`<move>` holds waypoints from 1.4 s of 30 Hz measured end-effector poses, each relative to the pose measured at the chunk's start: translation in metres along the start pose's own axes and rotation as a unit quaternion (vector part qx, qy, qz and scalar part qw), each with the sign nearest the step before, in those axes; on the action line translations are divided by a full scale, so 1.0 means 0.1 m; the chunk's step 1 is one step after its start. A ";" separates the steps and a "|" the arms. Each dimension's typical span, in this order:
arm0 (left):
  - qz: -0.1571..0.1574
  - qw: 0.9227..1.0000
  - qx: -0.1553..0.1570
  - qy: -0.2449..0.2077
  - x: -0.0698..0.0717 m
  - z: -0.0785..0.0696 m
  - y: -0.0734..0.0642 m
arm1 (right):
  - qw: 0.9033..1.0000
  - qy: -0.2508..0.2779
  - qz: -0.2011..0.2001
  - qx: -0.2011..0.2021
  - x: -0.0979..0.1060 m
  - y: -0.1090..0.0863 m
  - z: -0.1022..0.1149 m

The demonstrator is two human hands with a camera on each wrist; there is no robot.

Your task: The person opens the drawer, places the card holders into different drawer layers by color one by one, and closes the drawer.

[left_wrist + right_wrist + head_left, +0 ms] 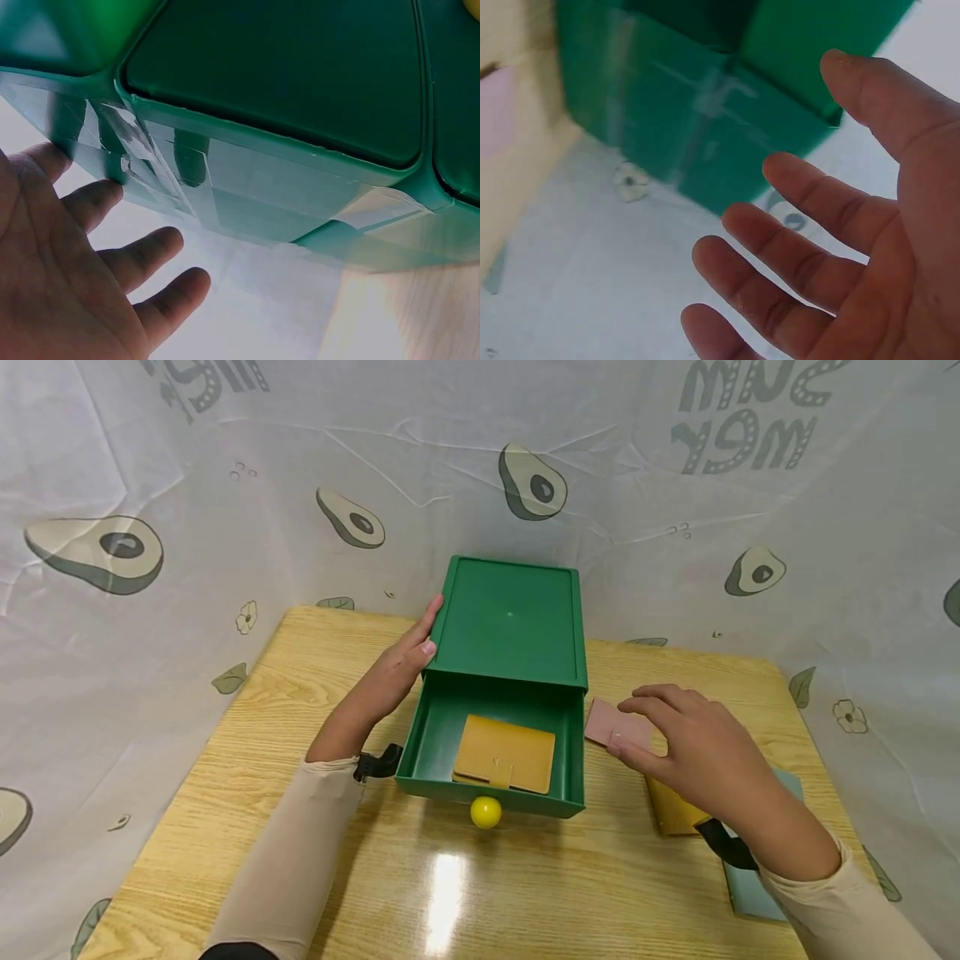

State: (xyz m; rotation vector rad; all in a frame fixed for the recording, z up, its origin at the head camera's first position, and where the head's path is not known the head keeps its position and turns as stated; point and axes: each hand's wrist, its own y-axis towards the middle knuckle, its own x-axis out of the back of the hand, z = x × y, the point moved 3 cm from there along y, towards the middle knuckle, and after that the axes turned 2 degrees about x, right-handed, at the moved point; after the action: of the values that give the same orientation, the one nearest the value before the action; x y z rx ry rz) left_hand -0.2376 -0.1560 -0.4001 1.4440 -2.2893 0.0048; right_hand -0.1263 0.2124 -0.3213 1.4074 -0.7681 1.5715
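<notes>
A green drawer box (510, 620) stands on the table with its front drawer (438, 727) pulled out. Inside the drawer lies a mustard-yellow wallet (506, 752) with a strap. My left hand (393, 672) lies along the box's left side, thumb near its top edge; the left wrist view shows the fingers (142, 259) spread beside the taped green wall. To the right of the drawer, my right hand (693, 747) hovers with loosely bent fingers and nothing in its grasp. Just past its fingertips is a pink wallet (618, 727), partly covered by the hand.
Under and beyond my right hand and wrist lie a second mustard wallet (671, 806) and a light blue wallet or notebook (753, 889), both partly hidden. A yellow ball knob (486, 812) sticks out from the drawer's front. An avocado-print sheet (442, 468) hangs behind the wooden table (360, 893).
</notes>
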 end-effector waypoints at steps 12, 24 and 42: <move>0.001 1.000 0.002 -0.002 -0.01 0.01 -0.02 | 0.997 0.017 0.027 -0.073 -0.54 -0.23 -0.43; -0.006 1.000 0.001 0.006 0.01 -0.01 0.01 | 0.981 0.005 0.094 -0.170 -1.04 -0.36 -0.78; -0.004 1.000 -0.004 -0.007 0.00 0.03 0.02 | 0.973 0.036 0.116 -0.199 -1.38 -0.46 -0.86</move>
State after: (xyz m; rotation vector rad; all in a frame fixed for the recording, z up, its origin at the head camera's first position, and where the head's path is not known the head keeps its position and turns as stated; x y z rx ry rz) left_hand -0.2402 -0.1556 -0.4029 1.4541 -2.2921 -0.0182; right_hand -0.1251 0.2808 -0.4760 0.9921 -1.1636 1.5247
